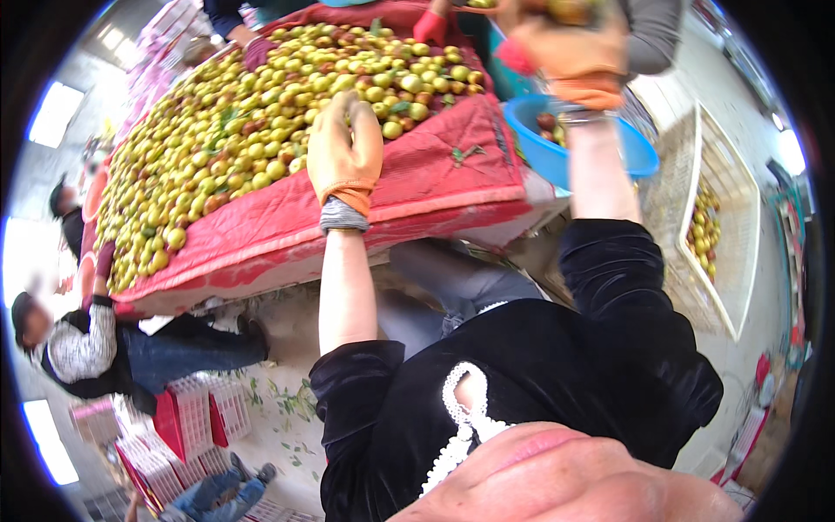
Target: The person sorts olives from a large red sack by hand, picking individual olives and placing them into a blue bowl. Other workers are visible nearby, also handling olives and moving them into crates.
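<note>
A heap of yellow-green and reddish jujube-like fruits (261,117) covers a table draped in red quilted cloth (450,156). My left hand (346,147), in an orange glove with a grey cuff, lies at the near edge of the heap; its fingertips touch the fruits, and whether it grips one is hidden. My right hand (574,55), gloved alike and blurred, is raised above a blue plastic basin (541,153). Brownish fruits (571,12) show at its fingers. A few reddish fruits (548,124) lie in the basin.
A white plastic crate (730,169) with fruits stands on the floor at right. Co-workers' gloved hands (258,52) reach into the heap from the far side. Another person (85,346) stands at the table's left end. Red and white crates (189,417) and leaves lie at lower left.
</note>
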